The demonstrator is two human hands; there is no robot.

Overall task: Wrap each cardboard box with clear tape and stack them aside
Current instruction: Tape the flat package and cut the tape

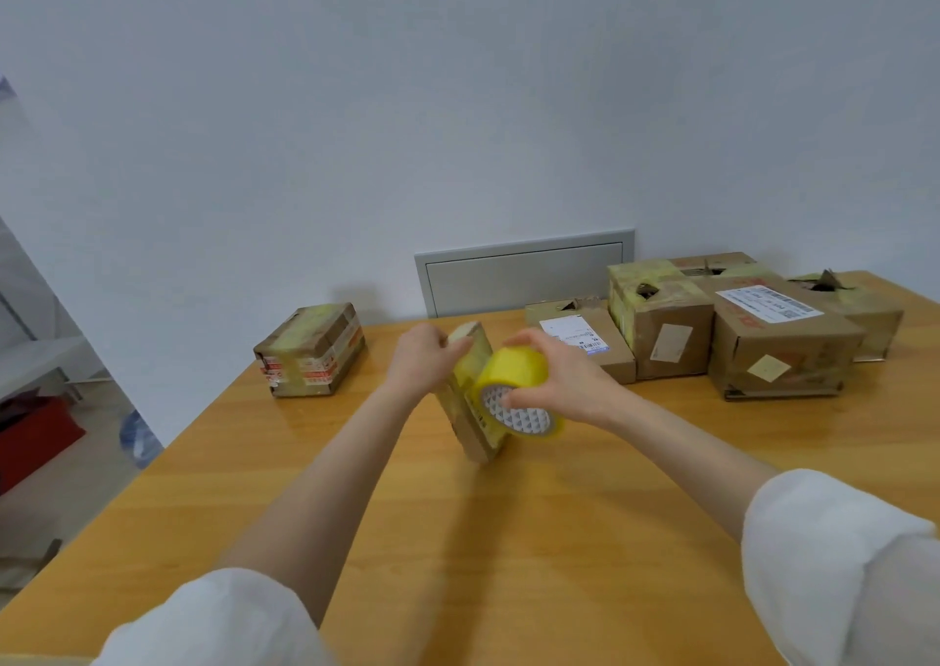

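At table centre, small box [470,401] stands on edge, tilted. Left hand [424,360] grips its top end; right hand [554,375] clutches yellowish tape roll [516,393] against box side.

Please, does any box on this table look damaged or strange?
Yes. In the group at right, the tall box and the far-right box have torn holes in their tops.

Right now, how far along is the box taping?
Done: one taped brown cardboard box aside, far left. In hand: left hand steadies a small flat cardboard box on edge; right hand holds the yellow tape roll against it. Left: apparently the cluster of brown boxes at right.
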